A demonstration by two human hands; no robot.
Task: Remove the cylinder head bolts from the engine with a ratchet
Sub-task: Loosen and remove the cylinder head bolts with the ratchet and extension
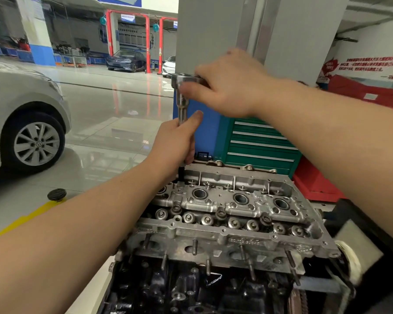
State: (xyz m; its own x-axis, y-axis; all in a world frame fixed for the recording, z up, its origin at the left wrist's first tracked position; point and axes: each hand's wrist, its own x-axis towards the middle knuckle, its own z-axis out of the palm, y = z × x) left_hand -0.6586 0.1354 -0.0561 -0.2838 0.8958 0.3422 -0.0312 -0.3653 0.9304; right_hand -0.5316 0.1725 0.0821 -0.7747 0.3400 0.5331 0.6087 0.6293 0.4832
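Premises: a car repair workshop. A bare engine (225, 223) with its top uncovered stands at 6 o'clock. A green tool cabinet (259, 143) with drawers sits behind it at 1 o'clock, against a grey and blue pillar (213, 41). A silver car (25, 114) is parked at 9 o'clock on a glossy tiled floor (114, 103). At 11 o'clock, red lift posts (148, 44) frame bays holding a dark car (126, 61) and a white car (169, 65). Yellow floor marking (21, 220) at 8 o'clock.

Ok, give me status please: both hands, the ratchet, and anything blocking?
Left hand grips extension bar. Right hand holds ratchet handle. Tool upright at cylinder head far-left corner. Nothing blocking.
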